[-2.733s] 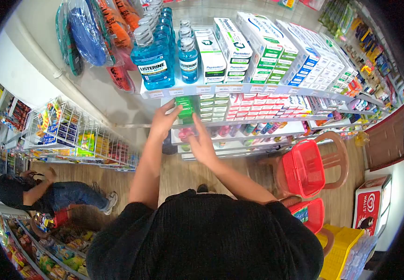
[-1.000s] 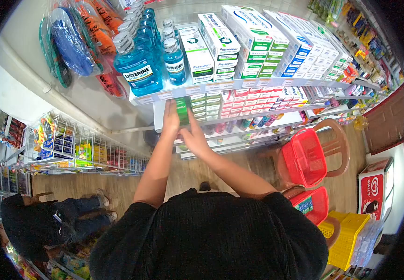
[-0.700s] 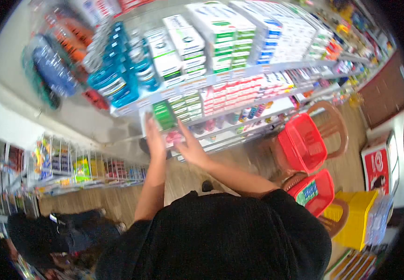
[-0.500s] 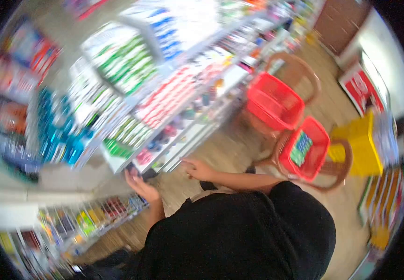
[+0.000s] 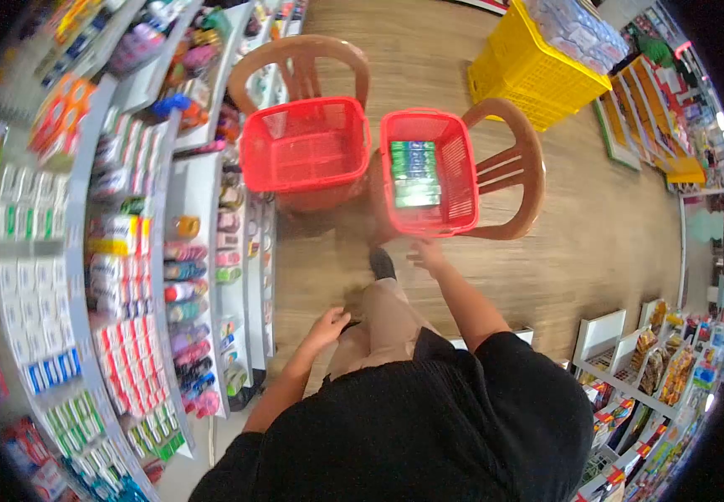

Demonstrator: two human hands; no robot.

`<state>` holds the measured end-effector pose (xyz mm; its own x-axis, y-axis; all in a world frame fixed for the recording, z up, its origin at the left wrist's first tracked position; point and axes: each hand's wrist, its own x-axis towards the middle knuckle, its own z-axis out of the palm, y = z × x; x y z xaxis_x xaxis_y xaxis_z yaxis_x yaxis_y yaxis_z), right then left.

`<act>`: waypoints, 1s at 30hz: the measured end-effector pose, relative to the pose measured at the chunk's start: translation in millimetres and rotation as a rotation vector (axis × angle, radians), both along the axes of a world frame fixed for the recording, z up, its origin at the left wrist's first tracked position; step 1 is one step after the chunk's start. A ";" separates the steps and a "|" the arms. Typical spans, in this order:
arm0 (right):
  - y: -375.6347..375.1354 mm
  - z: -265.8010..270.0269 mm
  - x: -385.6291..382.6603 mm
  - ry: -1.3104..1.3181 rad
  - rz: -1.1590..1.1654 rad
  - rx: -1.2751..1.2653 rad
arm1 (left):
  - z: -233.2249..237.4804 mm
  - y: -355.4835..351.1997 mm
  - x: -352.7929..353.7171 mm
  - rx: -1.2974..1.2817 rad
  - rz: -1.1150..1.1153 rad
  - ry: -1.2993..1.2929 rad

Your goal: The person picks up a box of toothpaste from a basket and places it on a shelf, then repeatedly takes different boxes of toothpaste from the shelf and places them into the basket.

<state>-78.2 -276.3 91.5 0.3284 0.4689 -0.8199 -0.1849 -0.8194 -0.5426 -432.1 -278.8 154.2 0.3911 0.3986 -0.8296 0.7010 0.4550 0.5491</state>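
The right hand (image 5: pixel 427 253) reaches down with its fingers loosely spread and nothing in it. It sits just at the near rim of the red basket (image 5: pixel 460 180), though whether a fingertip touches the rim cannot be told. That basket rests on the seat of a brown plastic chair (image 5: pixel 519 171) and holds a neat block of green toothpaste boxes (image 5: pixel 414 173) laid flat along its left side, with the rest of its floor bare. The left hand (image 5: pixel 329 321) hangs well short of the basket beside the thigh, fingers loosely curled and apparently holding nothing. The boxes look like light, stiff cardboard with smooth printed faces. Each would probably take a pinch across its long narrow sides, and too hard a squeeze would likely dent it. The basket looks like thin, slightly springy plastic mesh, light even with this load. No handle shows, so the thicker rim seems the safest place to grip, ideally on two opposite edges, since the boxes on one side could tip it. Just left of it an empty red basket (image 5: pixel 305 146) sits on a second chair (image 5: pixel 299 58). A yellow crate (image 5: pixel 537 75) stands beyond it on the wooden floor (image 5: pixel 596 217), and stocked shelves (image 5: pixel 182 201) run farther to its left.
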 end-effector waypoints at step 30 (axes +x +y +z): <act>152.0 -31.1 134.8 -0.130 -0.626 0.685 | -47.4 145.9 364.2 -0.700 0.946 -0.325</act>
